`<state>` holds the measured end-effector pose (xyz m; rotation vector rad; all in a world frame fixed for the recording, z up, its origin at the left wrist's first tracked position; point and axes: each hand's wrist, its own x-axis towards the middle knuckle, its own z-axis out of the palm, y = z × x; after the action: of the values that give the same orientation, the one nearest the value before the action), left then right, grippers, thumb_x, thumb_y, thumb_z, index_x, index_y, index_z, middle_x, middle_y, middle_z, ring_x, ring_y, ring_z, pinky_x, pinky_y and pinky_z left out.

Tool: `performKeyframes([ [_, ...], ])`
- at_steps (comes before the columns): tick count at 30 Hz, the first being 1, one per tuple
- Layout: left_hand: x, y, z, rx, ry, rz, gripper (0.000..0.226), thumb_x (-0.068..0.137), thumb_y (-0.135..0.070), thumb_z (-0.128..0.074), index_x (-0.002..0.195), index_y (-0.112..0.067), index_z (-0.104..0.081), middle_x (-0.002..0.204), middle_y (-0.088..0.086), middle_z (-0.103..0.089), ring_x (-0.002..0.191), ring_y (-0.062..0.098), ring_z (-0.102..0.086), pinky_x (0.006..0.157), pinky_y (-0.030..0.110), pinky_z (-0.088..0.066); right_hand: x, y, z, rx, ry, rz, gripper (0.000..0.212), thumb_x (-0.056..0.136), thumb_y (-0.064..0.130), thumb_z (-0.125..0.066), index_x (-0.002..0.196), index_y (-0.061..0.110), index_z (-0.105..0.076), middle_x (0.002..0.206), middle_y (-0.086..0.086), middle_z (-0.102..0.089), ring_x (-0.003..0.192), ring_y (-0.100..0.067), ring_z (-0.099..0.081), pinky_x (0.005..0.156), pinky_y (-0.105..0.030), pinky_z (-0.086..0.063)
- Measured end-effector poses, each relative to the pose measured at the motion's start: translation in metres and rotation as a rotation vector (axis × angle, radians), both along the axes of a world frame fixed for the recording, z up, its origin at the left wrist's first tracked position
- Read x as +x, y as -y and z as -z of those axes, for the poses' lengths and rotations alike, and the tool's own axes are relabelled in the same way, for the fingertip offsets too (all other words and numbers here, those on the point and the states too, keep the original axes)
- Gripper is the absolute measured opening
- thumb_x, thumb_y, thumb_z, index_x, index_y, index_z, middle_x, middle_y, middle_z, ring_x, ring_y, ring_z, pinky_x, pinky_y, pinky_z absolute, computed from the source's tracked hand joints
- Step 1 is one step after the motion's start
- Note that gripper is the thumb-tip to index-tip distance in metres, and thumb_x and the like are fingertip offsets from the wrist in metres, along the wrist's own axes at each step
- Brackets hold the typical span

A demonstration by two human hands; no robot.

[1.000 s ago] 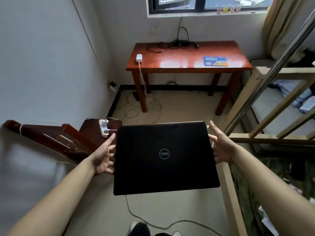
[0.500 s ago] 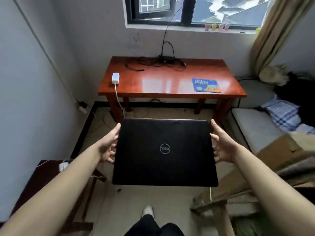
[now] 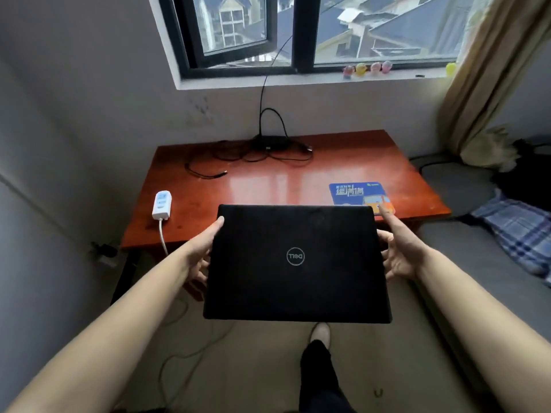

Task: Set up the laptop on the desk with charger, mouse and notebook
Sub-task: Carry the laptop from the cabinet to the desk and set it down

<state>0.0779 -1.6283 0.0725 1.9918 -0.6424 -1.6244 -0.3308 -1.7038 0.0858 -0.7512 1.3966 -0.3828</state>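
Observation:
A closed black laptop (image 3: 296, 263) with a round logo on its lid is held flat in front of me, above the floor, its far edge over the front edge of the red-brown desk (image 3: 268, 186). My left hand (image 3: 201, 254) grips its left side and my right hand (image 3: 398, 254) grips its right side. On the desk lie a blue mouse pad (image 3: 357, 192) at the front right, a black charger brick with tangled cables (image 3: 268, 144) at the back, and a white power strip (image 3: 162, 204) at the front left.
A window (image 3: 298, 34) is above the desk, with small figures on its sill. A curtain (image 3: 489, 73) hangs at the right. A bed with a grey mattress (image 3: 465, 263) and a plaid cloth (image 3: 518, 228) runs along the right. White cable (image 3: 179, 347) trails over the floor.
I have walked closer to the desk with the laptop in both hands. The desk now fills the middle of the view and the laptop's far edge reaches over it.

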Motion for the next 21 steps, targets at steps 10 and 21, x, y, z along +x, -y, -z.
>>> performKeyframes([
  [10, 0.005, 0.194, 0.037, 0.184, 0.03, -0.155, 0.081, 0.088, -0.08, -0.033, 0.149, -0.027, -0.039, 0.152, 0.009, -0.043, 0.136, 0.04, -0.04, 0.109, 0.062, -0.03, 0.036, 0.239, 0.036, 0.175, -0.029, -0.086, 0.09, 0.038, 0.102, -0.056, 0.103, 0.04, -0.066, 0.115, -0.012, -0.066, 0.107, -0.036, -0.06, 0.084, -0.053, -0.05],
  [21, 0.054, 0.309, 0.085, 0.368, 0.046, -0.251, 0.088, 0.087, -0.08, -0.034, 0.151, -0.019, -0.039, 0.154, 0.013, -0.04, 0.142, 0.041, -0.033, 0.108, 0.056, -0.028, 0.109, 0.359, 0.092, 0.369, -0.147, -0.109, 0.103, 0.055, 0.099, -0.052, 0.122, 0.021, -0.064, 0.121, -0.014, -0.065, 0.112, -0.037, -0.058, 0.094, -0.052, -0.045],
])
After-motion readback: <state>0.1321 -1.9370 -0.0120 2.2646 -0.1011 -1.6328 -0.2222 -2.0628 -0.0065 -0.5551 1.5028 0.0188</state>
